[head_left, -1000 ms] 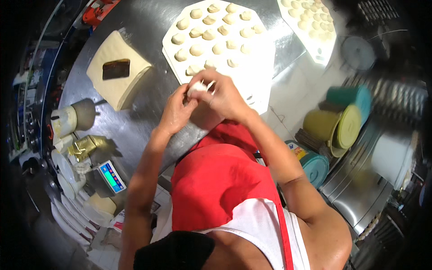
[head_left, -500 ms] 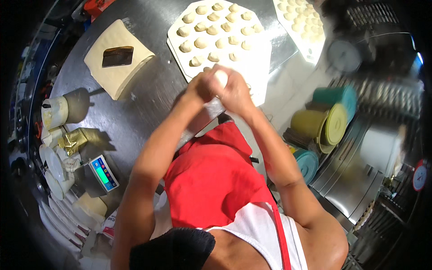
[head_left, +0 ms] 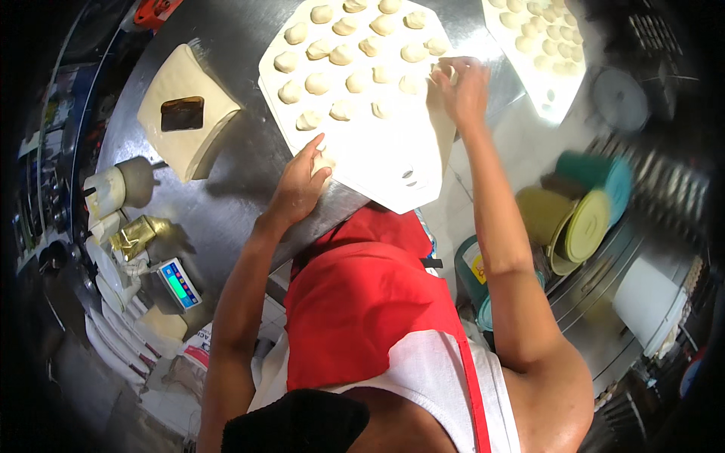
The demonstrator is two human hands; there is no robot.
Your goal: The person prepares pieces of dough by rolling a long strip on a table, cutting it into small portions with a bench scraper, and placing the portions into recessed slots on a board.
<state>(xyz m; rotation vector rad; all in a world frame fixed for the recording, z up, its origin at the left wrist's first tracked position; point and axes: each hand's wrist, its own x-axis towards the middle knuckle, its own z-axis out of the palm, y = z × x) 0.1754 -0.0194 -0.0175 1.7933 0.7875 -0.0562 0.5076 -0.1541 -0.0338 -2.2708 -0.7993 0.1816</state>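
1. A metal table [head_left: 234,45] spreads beneath.
2. A white board [head_left: 366,162] sits on it, toward 12 o'clock.
3. At the board's 9 o'clock lies a dough slab [head_left: 192,151] bearing a dark rectangle [head_left: 182,113].
4. Left hand [head_left: 297,190], 7 o'clock: thumb and fingers curl around a pale lump [head_left: 323,164].
5. Right hand [head_left: 468,90], 3 o'clock: fingertips pinch a small lump [head_left: 445,74].
6. Dough pieces [head_left: 341,110] lie in rows toward 12.

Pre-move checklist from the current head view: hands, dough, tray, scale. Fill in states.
1. Left hand has a dough piece in its fingers: ok.
2. Right hand has let go of the lump at its fingertips: cannot tell.
3. White tray shows bare surface toward the person: ok.
4. Shaped pieces all spaced apart: not ok, a middle pair seems to touch.
5. Scale display lit: ok.
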